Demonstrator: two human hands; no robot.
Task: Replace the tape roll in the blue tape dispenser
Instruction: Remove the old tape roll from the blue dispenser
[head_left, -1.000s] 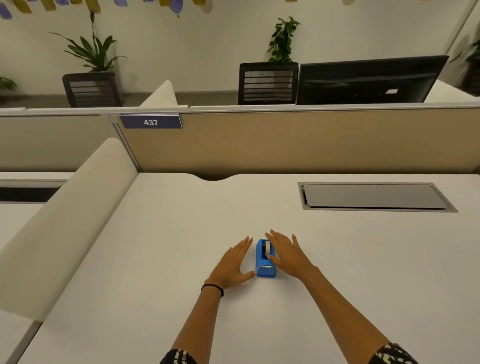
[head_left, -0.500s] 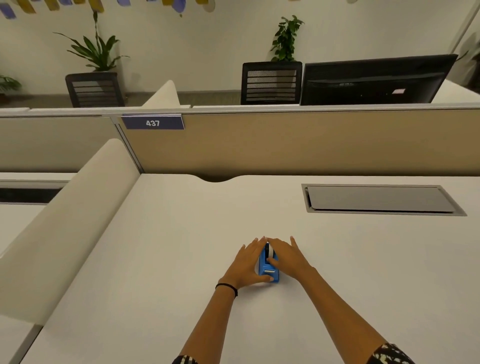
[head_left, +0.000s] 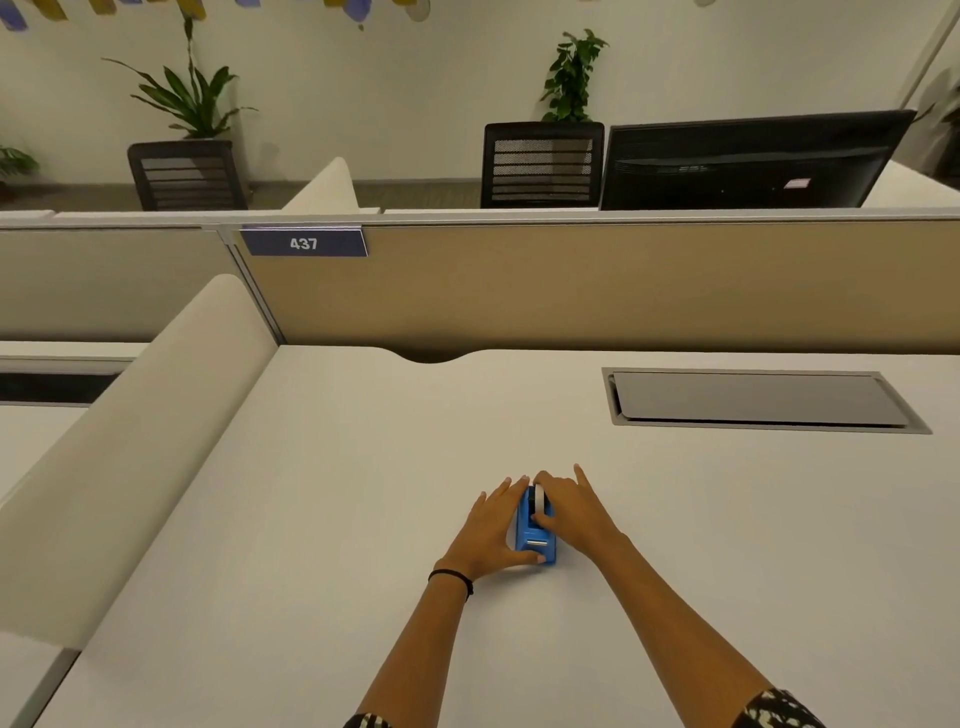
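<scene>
A small blue tape dispenser (head_left: 533, 535) stands on the white desk (head_left: 337, 519), its cutter end toward me. A white tape roll (head_left: 540, 500) sits in its far half, partly hidden by fingers. My left hand (head_left: 493, 532) wraps the dispenser's left side, thumb across the near end. My right hand (head_left: 574, 512) lies against the right side, with its thumb and fingers on the tape roll.
A grey cable hatch (head_left: 763, 399) is set into the desk at the back right. A beige partition (head_left: 623, 286) with a "437" tag (head_left: 304, 242) closes the far edge. A padded divider (head_left: 130, 441) runs along the left. A monitor (head_left: 748, 161) and chairs stand beyond.
Both hands, open on either side of the dispenser a second ago, have closed in and now grip it. The right thumb has come onto the roll.
</scene>
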